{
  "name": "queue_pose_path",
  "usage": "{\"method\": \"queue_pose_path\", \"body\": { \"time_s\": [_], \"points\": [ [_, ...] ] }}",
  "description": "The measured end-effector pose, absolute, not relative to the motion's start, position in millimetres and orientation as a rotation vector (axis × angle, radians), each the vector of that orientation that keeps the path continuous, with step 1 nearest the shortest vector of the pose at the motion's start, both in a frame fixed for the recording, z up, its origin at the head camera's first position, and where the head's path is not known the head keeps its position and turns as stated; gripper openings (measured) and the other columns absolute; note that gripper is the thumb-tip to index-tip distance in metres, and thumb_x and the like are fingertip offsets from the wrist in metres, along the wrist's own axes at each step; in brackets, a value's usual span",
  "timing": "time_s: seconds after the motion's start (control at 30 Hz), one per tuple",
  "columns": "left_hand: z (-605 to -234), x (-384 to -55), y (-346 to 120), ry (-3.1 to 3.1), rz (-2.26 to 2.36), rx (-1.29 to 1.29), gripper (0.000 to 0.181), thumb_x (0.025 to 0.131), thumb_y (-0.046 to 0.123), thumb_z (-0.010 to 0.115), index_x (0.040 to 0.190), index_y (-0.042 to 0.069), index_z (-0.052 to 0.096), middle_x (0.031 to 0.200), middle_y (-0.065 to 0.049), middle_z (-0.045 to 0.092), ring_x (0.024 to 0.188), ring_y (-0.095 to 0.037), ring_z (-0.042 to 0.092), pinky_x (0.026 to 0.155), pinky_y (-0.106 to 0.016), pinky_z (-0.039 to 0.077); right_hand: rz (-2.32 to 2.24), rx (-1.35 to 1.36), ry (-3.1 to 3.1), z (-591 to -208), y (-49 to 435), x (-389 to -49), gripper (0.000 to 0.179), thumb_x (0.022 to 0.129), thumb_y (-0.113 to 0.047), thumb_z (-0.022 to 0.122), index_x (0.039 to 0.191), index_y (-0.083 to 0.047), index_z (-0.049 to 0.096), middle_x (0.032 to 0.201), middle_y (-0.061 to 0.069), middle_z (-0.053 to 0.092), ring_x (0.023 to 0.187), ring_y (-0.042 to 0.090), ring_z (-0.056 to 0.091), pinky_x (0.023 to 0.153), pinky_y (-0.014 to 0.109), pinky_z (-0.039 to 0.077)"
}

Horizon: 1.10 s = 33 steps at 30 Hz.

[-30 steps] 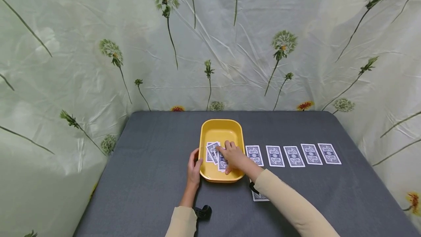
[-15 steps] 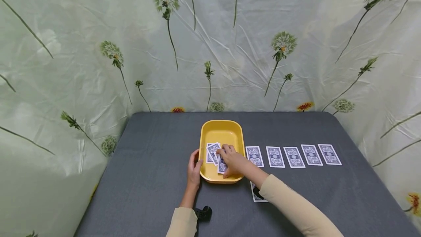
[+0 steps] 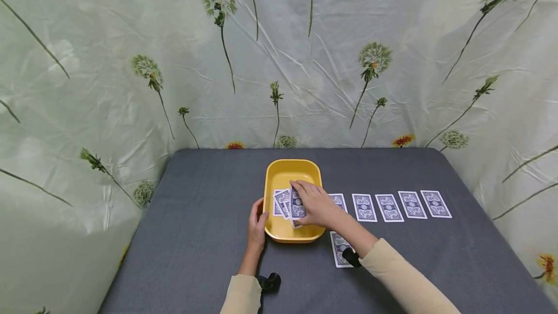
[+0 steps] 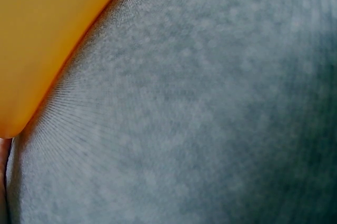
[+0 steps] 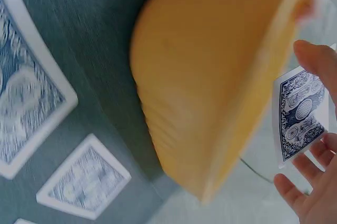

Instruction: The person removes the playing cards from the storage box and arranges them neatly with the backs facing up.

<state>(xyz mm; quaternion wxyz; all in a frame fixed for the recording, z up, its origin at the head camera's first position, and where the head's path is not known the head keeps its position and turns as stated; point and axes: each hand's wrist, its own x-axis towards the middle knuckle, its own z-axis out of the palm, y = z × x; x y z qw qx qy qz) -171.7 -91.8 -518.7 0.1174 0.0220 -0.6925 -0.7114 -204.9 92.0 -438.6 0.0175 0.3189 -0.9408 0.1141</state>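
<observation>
Right hand pinches one card between thumb and fingers, just above other cards inside the tray. To its left, the left hand holds the tray's edge; to its right lies a row of cards.

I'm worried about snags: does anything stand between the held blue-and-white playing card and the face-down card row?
Yes: the yellow rectangular tray's right wall stands between the held card and the row; clearance above it is unclear.
</observation>
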Motion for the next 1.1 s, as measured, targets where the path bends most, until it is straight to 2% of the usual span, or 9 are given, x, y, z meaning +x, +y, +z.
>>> {"method": "queue_pose_path", "body": {
  "time_s": [0.2, 0.37, 0.73, 1.1],
  "points": [
    [-518, -170, -92, -2.038, -2.094, 0.099, 0.041, 0.083, -0.001, 0.043, 0.124, -0.008, 0.046, 0.122, -0.026, 0.05, 0.111, -0.032, 0.044, 0.087, -0.014, 0.033, 0.288, 0.904, -2.877, -422, 127, -196, 0.098, 0.061, -0.036, 0.08, 0.138, -0.002, 0.031, 0.135, 0.018, 0.042, 0.124, 0.03, 0.04, 0.1, 0.046, 0.033],
    [-519, -170, -92, -2.03, -2.1, 0.105, 0.041, 0.084, -0.001, 0.043, 0.123, -0.008, 0.046, 0.121, -0.026, 0.05, 0.107, -0.028, 0.045, 0.086, -0.014, 0.034, 0.189, 0.834, -2.936, -422, 163, -183, 0.098, 0.058, -0.035, 0.083, 0.136, -0.003, 0.033, 0.133, 0.017, 0.042, 0.122, 0.03, 0.041, 0.099, 0.049, 0.032],
    [-519, -173, -94, -2.063, -2.096, 0.13, 0.04, 0.085, 0.001, 0.042, 0.125, -0.004, 0.046, 0.124, -0.022, 0.05, 0.109, -0.026, 0.045, 0.087, -0.015, 0.034, 0.052, 0.95, -3.118, -453, 218, -155, 0.096, 0.051, -0.03, 0.085, 0.13, 0.0, 0.039, 0.126, 0.018, 0.047, 0.116, 0.032, 0.045, 0.094, 0.055, 0.034],
    [-518, -172, -93, -2.069, -2.111, 0.124, 0.041, 0.085, 0.002, 0.042, 0.126, -0.006, 0.044, 0.124, -0.025, 0.048, 0.111, -0.032, 0.044, 0.086, -0.015, 0.035, 0.09, 0.929, -3.375, -478, 233, -142, 0.096, 0.049, -0.027, 0.086, 0.129, 0.001, 0.04, 0.127, 0.015, 0.045, 0.116, 0.033, 0.043, 0.096, 0.053, 0.031]
  ]
}}
